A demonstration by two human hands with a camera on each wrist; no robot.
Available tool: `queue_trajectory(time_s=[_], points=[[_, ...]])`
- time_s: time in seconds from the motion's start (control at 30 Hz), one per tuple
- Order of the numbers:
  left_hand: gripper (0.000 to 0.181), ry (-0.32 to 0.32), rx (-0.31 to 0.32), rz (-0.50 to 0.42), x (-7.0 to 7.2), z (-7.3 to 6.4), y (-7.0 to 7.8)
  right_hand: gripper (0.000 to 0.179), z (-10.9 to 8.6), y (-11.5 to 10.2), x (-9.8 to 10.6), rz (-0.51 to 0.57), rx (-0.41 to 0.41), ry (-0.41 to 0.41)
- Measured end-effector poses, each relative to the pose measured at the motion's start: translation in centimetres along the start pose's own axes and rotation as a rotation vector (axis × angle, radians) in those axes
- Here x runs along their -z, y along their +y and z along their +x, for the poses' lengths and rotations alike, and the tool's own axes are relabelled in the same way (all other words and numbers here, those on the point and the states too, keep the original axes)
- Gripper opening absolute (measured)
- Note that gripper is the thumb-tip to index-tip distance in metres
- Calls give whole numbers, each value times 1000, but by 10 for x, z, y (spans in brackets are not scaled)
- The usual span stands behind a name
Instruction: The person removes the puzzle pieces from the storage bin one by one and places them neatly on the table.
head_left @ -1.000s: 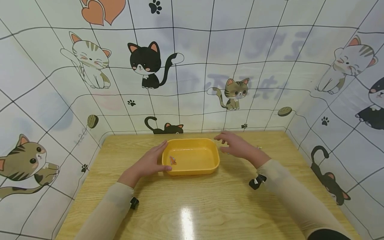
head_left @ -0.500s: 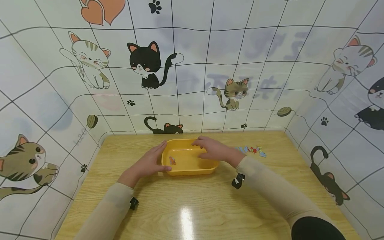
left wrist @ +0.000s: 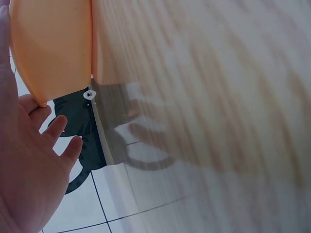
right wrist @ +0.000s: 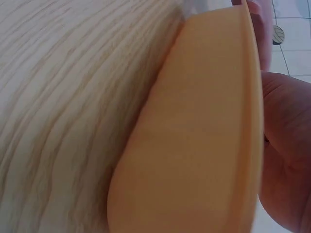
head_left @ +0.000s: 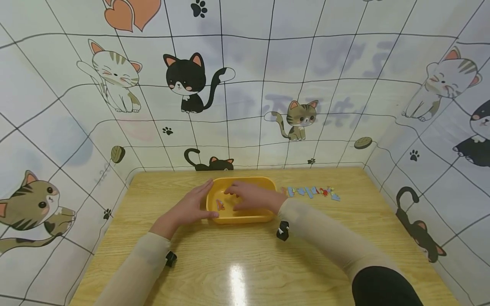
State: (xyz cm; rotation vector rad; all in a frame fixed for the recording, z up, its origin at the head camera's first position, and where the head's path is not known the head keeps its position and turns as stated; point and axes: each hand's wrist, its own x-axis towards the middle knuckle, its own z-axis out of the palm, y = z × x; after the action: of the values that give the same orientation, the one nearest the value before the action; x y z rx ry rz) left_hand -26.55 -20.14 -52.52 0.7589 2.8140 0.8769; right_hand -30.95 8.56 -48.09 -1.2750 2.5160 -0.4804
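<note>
A yellow plastic tray (head_left: 245, 220) sits on the wooden table. My left hand (head_left: 191, 206) holds its left end, the thumb at the front corner and the fingers along the back corner; the left wrist view shows the fingertips right at the rim. Inside, toward the left, lies a small flat orange piece (head_left: 220, 205) with some blue, like a jigsaw piece. Over the tray is my right hand (head_left: 252, 196), fingers spread and loosely bent, pointing left at that piece with a gap between. In the right wrist view the tray's wall (right wrist: 194, 121) hides most of this hand.
Right of the tray, several small flat coloured pieces (head_left: 311, 192), blue, red and yellow, lie in a row on the table (head_left: 183, 272). A cat-printed sheet (head_left: 249, 97) forms the walls behind and at both sides.
My right hand has moved left from beyond the tray's right edge to over its inside, uncovering the row of pieces on the table. The left hand and tray have stayed put.
</note>
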Motion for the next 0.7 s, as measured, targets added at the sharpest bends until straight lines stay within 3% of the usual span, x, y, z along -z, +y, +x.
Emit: queue_trajectory(time_s=[0.37, 0.7], points=[[120, -3, 10, -14, 0, -1, 0, 63, 26, 0, -18, 9, 60, -24], [120, -4, 2, -12, 1, -1, 1, 51, 44, 12, -29, -27, 80, -21]])
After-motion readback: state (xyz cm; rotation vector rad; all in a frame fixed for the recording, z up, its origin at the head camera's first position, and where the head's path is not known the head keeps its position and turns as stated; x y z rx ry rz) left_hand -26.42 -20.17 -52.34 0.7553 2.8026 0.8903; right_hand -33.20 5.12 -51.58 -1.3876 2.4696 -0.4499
